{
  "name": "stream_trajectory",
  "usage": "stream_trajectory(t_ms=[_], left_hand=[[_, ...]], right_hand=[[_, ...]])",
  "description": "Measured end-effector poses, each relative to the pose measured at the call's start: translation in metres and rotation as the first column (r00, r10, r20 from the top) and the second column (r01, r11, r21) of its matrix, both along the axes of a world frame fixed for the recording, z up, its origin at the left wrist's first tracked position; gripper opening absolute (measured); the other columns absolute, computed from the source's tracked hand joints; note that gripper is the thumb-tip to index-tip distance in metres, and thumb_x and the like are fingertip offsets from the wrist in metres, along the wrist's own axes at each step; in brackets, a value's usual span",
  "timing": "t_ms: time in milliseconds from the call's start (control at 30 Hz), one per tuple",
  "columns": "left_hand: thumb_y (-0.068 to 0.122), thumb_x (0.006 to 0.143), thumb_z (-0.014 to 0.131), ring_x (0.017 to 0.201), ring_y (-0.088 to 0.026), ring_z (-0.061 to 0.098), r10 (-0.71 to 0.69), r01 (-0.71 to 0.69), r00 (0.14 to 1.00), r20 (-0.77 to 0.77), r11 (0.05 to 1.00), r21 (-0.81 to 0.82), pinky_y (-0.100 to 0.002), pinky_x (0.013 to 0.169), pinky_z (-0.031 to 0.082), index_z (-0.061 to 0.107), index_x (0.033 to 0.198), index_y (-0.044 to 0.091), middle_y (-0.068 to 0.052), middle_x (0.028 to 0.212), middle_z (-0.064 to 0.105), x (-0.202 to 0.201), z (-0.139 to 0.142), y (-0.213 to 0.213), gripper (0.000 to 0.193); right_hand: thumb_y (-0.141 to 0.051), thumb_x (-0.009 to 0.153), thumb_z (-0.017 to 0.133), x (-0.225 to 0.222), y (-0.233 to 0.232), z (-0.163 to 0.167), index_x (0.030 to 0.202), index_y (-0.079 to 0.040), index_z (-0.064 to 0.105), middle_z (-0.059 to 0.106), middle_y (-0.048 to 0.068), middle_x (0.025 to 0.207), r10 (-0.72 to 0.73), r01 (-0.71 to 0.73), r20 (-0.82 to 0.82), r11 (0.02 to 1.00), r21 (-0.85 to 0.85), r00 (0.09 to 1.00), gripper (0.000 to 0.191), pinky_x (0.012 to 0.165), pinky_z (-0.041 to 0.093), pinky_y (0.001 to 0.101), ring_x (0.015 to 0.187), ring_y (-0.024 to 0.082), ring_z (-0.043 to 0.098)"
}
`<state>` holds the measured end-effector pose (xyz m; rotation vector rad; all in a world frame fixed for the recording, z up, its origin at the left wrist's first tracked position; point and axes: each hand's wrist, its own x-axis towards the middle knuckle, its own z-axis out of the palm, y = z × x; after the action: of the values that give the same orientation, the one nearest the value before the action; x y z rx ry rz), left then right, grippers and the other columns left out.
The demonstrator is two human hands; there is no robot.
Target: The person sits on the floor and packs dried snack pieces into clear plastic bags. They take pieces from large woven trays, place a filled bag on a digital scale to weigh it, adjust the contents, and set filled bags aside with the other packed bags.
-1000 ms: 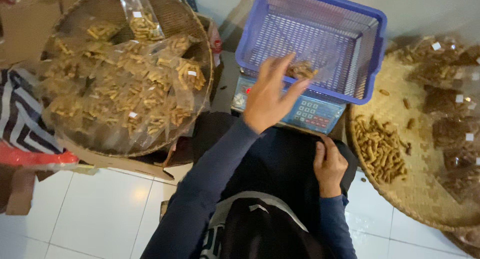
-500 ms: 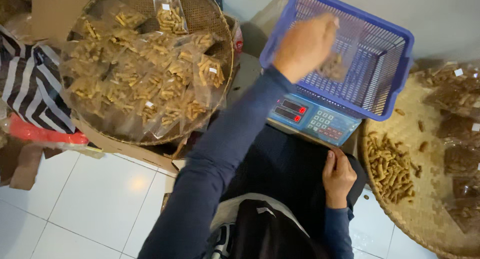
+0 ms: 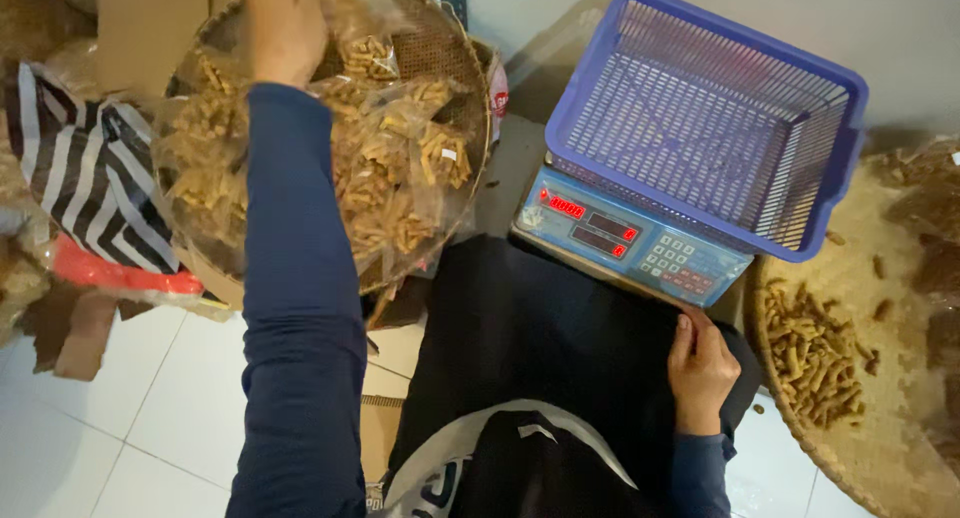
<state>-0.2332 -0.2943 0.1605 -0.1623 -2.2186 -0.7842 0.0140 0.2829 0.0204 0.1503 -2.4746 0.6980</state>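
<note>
Left hand (image 3: 285,23): stretched out over the round woven tray (image 3: 455,53) on the person's left, palm down, laid on the heap of clear bags of stick snacks (image 3: 400,178). Fingers run off the top edge of the view; whether they grip a bag or lie loose cannot be told. Dark blue sleeve (image 3: 295,308) covers the arm to the wrist.

Right hand (image 3: 700,363): resting flat on the dark cloth over the lap (image 3: 540,328), fingers together and loosely extended, holding nothing. Fingertips lie just below the front edge of the scale.

Digital scale (image 3: 640,243): blue front panel with red lit displays and a pale keypad, set directly ahead of the person, between the two trays.

Blue plastic basket (image 3: 830,88): lattice-walled, rectangular, seated on the scale's platform, tilted slightly toward the right.

Woven tray, right side (image 3: 880,448): shallow, partly out of view. Holds a loose pile of golden-brown stick snacks (image 3: 810,353) near its left rim, with a few scattered pieces further in.

Striped cloth (image 3: 90,178): black and white, bunched at the far left beside the left tray, above a red band (image 3: 115,276).

Cardboard pieces (image 3: 385,398): flattened, under and beside the left tray.

Floor (image 3: 130,418): white tiles.
</note>
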Motion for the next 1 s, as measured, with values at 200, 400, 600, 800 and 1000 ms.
stream_trajectory(t_ms=[200, 400, 600, 800, 1000], left_hand=[[0.022, 0.113, 0.050, 0.105, -0.037, 0.068, 0.069, -0.189, 0.924, 0.377, 0.937, 0.293, -0.045, 0.093, 0.053, 0.064, 0.124, 0.002, -0.021, 0.113, 0.069, 0.013, -0.060, -0.014, 0.027], [0.017, 0.112, 0.067, 0.151, -0.041, 0.039, 0.177, -0.228, 0.930, 0.323, 0.965, 0.129, -0.046, 0.125, 0.031, 0.035, 0.157, -0.010, -0.029, 0.162, 0.039, 0.027, -0.098, -0.013, 0.061], [0.011, 0.118, 0.065, 0.150, -0.034, 0.051, 0.069, -0.100, 0.989, 0.130, 0.962, 0.256, -0.042, 0.128, 0.041, 0.045, 0.160, -0.002, -0.021, 0.161, 0.050, 0.136, -0.083, 0.082, 0.048], [0.011, 0.103, 0.066, 0.130, -0.036, 0.061, -0.015, 0.011, 0.999, 0.043, 0.995, 0.099, -0.048, 0.117, 0.046, 0.068, 0.123, 0.001, -0.018, 0.132, 0.066, 0.262, -0.128, 0.249, 0.023], [0.004, 0.097, 0.070, 0.117, -0.030, 0.069, -0.250, 0.242, 0.949, 0.192, 0.968, 0.064, -0.039, 0.097, 0.058, 0.071, 0.119, 0.005, -0.018, 0.134, 0.065, 0.279, -0.158, 0.288, 0.022]], right_hand=[[-0.009, 0.106, 0.071, -0.001, -0.006, 0.005, 0.109, -0.004, 0.070, 0.075, 0.014, 0.105, -0.004, 0.004, 0.002, 0.998, 0.056, 1.000, 0.006, 0.072, 0.056, 0.0379, 0.083, 0.031, 0.072], [-0.007, 0.100, 0.073, 0.003, -0.005, 0.014, 0.108, -0.004, 0.071, 0.075, 0.013, 0.102, 0.036, -0.034, -0.036, 0.998, 0.052, 0.999, 0.009, 0.072, 0.057, 0.0381, 0.083, 0.030, 0.073], [-0.003, 0.099, 0.072, 0.023, 0.017, 0.009, 0.110, -0.001, 0.072, 0.074, 0.012, 0.092, -0.099, 0.099, 0.013, 0.965, -0.244, 0.995, 0.012, 0.067, 0.055, 0.0333, 0.073, 0.023, 0.071], [-0.005, 0.114, 0.065, 0.045, 0.154, -0.001, 0.118, -0.005, 0.069, 0.071, 0.008, 0.095, -0.464, 0.429, -0.172, 0.880, -0.203, 0.869, 0.006, 0.067, 0.052, 0.0268, 0.080, 0.016, 0.066], [-0.005, 0.108, 0.059, 0.052, 0.365, 0.025, 0.129, 0.001, 0.062, 0.070, 0.017, 0.117, -0.707, 0.712, -0.153, 0.701, -0.024, 0.691, 0.022, 0.090, 0.057, 0.0394, 0.104, 0.029, 0.068]])
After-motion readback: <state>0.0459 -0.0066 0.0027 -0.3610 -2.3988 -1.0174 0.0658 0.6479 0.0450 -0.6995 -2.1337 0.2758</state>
